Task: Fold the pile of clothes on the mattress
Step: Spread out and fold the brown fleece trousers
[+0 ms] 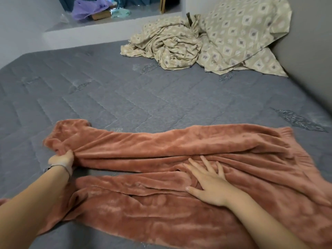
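Rust-coloured plush trousers (pixel 179 146) are bunching: my left hand (pixel 62 160) is gripping one leg, my right hand (pixel 208 184) pressing flat; over-pulling risks creases.

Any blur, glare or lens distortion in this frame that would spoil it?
Head view: soft, even light, no glare; slight blur on the right edge of the pants and on the shelf clutter; wide-angle bending curves the mattress edges; both left hand and right hand read clearly.
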A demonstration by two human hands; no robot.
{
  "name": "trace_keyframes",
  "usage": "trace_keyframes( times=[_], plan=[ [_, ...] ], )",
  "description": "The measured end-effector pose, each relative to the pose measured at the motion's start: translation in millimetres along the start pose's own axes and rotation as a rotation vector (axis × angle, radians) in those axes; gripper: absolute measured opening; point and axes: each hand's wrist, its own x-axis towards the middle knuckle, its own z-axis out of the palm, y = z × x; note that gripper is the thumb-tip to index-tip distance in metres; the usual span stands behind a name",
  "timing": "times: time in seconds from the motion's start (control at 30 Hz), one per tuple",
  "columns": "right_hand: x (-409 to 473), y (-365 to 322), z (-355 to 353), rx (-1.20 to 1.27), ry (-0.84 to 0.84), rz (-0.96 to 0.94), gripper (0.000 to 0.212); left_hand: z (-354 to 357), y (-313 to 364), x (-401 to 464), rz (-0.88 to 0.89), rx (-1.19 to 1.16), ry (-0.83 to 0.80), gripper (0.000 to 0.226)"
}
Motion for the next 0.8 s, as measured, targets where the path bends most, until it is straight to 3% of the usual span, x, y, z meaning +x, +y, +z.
trace_keyframes(
  times=[0.23, 0.33, 0.43, 0.5, 0.57, 0.63, 0.7, 0.8],
  plan=[
    [-7, -2, 8, -0.033, 0.182, -0.040, 0.077, -45, -10, -17, 0.127, 0.131, 0.001, 0.055],
    [-8, -14, 19, -0.112, 0.329, -0.173, 0.053, -39, -10, -53, 0.300, 0.428, 0.120, 0.075],
    [-4, -29, 27, -0.090, 0.459, -0.168, 0.027, -37, -28, -89, 0.642, 0.776, -0.071, 0.066],
    [-3, -36, 23, 0.096, 0.518, -0.046, 0.044, -48, -40, -107, 0.737, 0.922, -0.254, 0.075],
    [-7, -33, 17, 0.199, 0.633, 0.101, 0.054, -74, -53, -104, 0.853, 1.085, -0.299, 0.090],
    [-17, -30, 12, 0.207, 0.789, 0.127, 0.027, -110, -67, -87, 1.017, 1.318, -0.221, 0.088],
    [-26, -29, 14, 0.206, 0.878, 0.019, 0.028, -144, -83, -63, 1.131, 1.418, -0.072, 0.063],
    [-50, -45, 25, 0.118, 0.734, -0.252, 0.026, -191, -99, -44, 0.937, 1.287, 0.100, 0.046]
  ],
)
